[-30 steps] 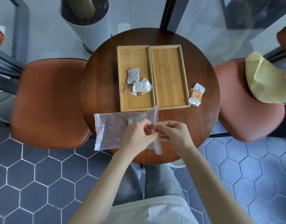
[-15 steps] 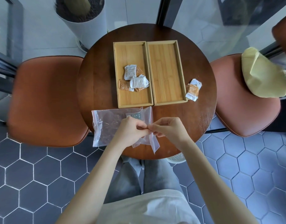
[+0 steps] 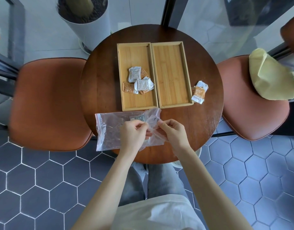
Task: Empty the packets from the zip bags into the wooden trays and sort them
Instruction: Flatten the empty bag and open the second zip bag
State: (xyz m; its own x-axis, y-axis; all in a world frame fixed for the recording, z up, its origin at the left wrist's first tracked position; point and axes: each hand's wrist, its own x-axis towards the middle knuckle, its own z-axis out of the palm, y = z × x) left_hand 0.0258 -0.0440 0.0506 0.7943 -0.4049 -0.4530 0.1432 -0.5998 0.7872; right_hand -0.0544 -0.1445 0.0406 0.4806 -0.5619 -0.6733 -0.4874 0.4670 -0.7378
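Two wooden trays stand side by side on the round table (image 3: 101, 83). The left tray (image 3: 124, 52) holds several white and orange packets (image 3: 139, 82); the right tray (image 3: 171, 63) holds nothing. A clear zip bag (image 3: 109, 128) lies at the table's near edge and overhangs it on the left. My left hand (image 3: 134, 135) and my right hand (image 3: 172, 131) both pinch the bag's crumpled right end, pulling it apart. A small dark packet (image 3: 139, 118) shows through the plastic just above my left hand.
Two more packets (image 3: 199, 92) lie on the table right of the right tray. Brown chairs (image 3: 48, 103) flank the table; the right chair (image 3: 252, 107) carries a yellow cloth (image 3: 272, 77). A white planter (image 3: 86, 24) stands behind the table.
My hands have drawn slightly apart at the bag's right end, and the plastic there has bunched up and lifted. The trays and packets stay put.
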